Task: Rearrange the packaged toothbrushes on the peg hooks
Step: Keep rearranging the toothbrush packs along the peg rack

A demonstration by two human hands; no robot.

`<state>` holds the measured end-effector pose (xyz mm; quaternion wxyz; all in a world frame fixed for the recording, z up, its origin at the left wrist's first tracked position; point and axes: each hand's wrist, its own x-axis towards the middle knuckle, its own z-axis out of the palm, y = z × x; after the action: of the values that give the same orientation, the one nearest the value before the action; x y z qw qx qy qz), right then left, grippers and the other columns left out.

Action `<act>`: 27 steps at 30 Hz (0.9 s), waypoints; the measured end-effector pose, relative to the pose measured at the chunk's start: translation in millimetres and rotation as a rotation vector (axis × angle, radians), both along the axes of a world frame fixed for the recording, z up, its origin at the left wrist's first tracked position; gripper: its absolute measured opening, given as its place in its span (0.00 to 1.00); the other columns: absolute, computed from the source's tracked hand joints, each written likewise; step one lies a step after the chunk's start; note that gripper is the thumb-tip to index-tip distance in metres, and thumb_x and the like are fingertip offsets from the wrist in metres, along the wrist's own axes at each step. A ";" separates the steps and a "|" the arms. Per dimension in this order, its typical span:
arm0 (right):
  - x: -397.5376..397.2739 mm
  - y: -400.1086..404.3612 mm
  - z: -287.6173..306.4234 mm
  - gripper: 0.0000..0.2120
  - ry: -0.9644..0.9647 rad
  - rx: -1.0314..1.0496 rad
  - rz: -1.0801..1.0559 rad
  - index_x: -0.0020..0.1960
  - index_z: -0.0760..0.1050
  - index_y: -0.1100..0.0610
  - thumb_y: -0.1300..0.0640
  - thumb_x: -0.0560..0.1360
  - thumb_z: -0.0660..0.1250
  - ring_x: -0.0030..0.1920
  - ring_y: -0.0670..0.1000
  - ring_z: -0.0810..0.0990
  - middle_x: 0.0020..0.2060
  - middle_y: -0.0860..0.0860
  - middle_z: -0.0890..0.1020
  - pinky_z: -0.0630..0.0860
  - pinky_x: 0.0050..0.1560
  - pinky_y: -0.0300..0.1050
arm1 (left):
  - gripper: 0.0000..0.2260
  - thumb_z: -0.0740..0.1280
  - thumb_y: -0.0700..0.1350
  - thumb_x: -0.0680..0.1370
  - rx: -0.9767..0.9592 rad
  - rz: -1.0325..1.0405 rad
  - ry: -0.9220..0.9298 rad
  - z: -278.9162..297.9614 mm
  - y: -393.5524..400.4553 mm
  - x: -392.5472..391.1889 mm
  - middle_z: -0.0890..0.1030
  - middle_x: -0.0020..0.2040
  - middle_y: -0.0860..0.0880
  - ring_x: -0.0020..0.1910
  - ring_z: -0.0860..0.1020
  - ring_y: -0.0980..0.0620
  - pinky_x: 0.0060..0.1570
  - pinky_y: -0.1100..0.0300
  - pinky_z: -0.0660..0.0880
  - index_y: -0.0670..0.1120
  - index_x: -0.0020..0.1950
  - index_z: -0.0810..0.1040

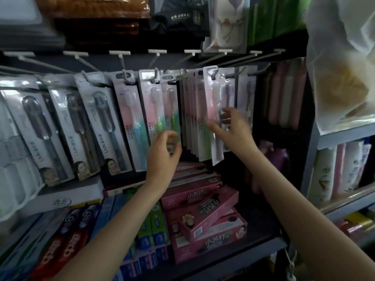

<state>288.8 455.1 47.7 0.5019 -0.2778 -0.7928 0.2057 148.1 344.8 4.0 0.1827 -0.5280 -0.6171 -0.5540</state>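
Note:
Packaged toothbrushes hang in a row from white peg hooks (155, 75). My left hand (163, 153) pinches the lower end of a pink-and-green toothbrush pack (157, 106) that hangs near the middle. To its right, a stack of similar packs (193, 118) hangs edge-on. My right hand (231, 128) grips a pink-and-purple twin pack (217, 98) with thumb on the left and fingers on its front. That pack's top hole sits at the tip of its hook (215, 73), and the pack tilts out in front of the others.
Grey LMK toothbrush packs (97, 122) hang to the left. Pink toothpaste boxes (203, 211) and red ones (60, 252) lie on the shelf below. A plastic bag (341, 78) and a shelf of bottles (336, 175) stand on the right. Dark packets hang above.

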 end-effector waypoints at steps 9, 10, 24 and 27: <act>-11.4 5.0 -17.2 0.28 0.059 -0.182 -0.017 0.67 0.64 0.61 0.54 0.72 0.71 0.58 0.53 0.73 0.60 0.55 0.74 0.68 0.51 0.38 | 0.09 0.64 0.39 0.76 -0.080 0.042 0.049 -5.8 -20.9 -16.6 0.72 0.52 0.52 0.49 0.73 0.57 0.50 0.65 0.70 0.43 0.57 0.74; -8.5 6.3 -18.4 0.29 0.056 -0.174 -0.020 0.67 0.64 0.61 0.54 0.71 0.71 0.56 0.52 0.73 0.59 0.55 0.74 0.68 0.50 0.39 | 0.10 0.65 0.40 0.76 -0.092 0.017 0.051 -6.8 -18.3 -13.1 0.74 0.53 0.51 0.50 0.73 0.57 0.50 0.66 0.70 0.43 0.57 0.74; 34.7 22.2 -21.0 0.29 -0.035 -0.044 -0.091 0.65 0.69 0.60 0.56 0.67 0.75 0.48 0.49 0.73 0.58 0.57 0.73 0.67 0.48 0.36 | 0.08 0.69 0.43 0.74 -0.120 -0.156 -0.312 21.3 67.1 38.5 0.77 0.42 0.52 0.42 0.77 0.55 0.42 0.67 0.74 0.42 0.51 0.77; 35.3 22.9 -19.1 0.29 -0.046 -0.038 -0.096 0.64 0.69 0.60 0.57 0.67 0.75 0.48 0.49 0.73 0.57 0.57 0.73 0.67 0.48 0.35 | 0.14 0.69 0.45 0.74 -0.101 -0.149 -0.298 23.2 67.3 41.6 0.77 0.46 0.51 0.44 0.75 0.56 0.40 0.69 0.70 0.41 0.58 0.75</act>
<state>324.1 478.0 28.6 0.4875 -0.3297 -0.7859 0.1898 189.7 412.1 27.2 0.0208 -0.4926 -0.6237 -0.6066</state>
